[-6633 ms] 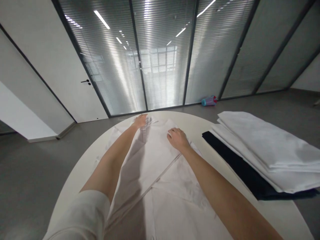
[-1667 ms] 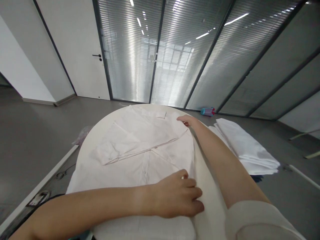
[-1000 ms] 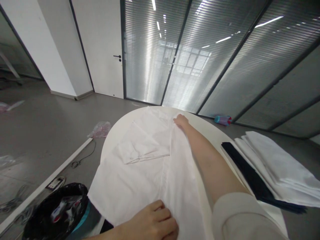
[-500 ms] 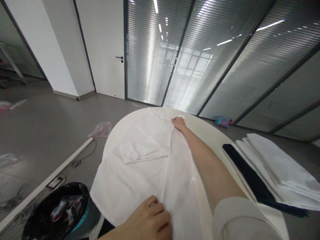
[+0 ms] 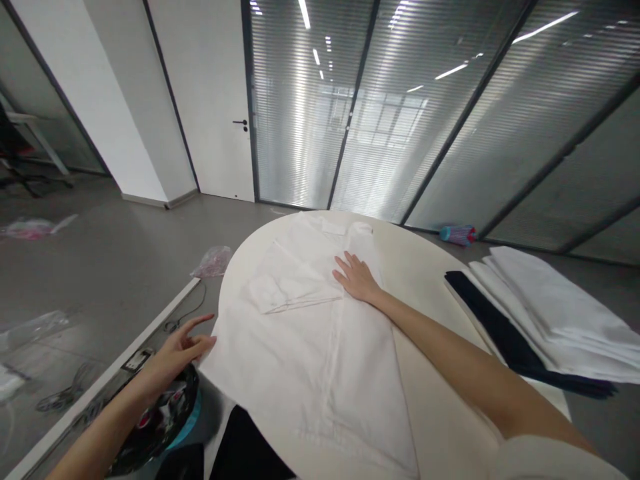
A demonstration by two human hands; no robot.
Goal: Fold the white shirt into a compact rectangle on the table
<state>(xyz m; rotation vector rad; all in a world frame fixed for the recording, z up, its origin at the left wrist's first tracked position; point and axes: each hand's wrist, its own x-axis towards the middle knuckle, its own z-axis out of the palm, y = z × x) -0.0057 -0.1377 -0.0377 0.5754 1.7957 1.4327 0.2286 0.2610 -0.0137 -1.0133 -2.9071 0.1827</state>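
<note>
A white shirt point(image 5: 295, 360) lies spread over the round table, one sleeve point(image 5: 300, 293) folded across its body. My right hand point(image 5: 357, 279) rests flat on the upper part of the shirt with its fingers spread. Off the table's left side, my left hand point(image 5: 183, 347) is beside the shirt's lower left corner, thumb and forefinger apart. Whether its thumb touches the cloth, I cannot tell.
The white round table point(image 5: 430, 267) carries folded white cloths point(image 5: 560, 313) and a dark folded cloth point(image 5: 515, 340) at right. A lined trash bin point(image 5: 173, 427) stands below my left arm. Cables, a power socket point(image 5: 137, 360) and plastic bags point(image 5: 214, 261) are on the floor.
My right hand has let go of the shirt's top and come nearer, now flat on it. My left hand has left the shirt's front and moved left to its edge, opening.
</note>
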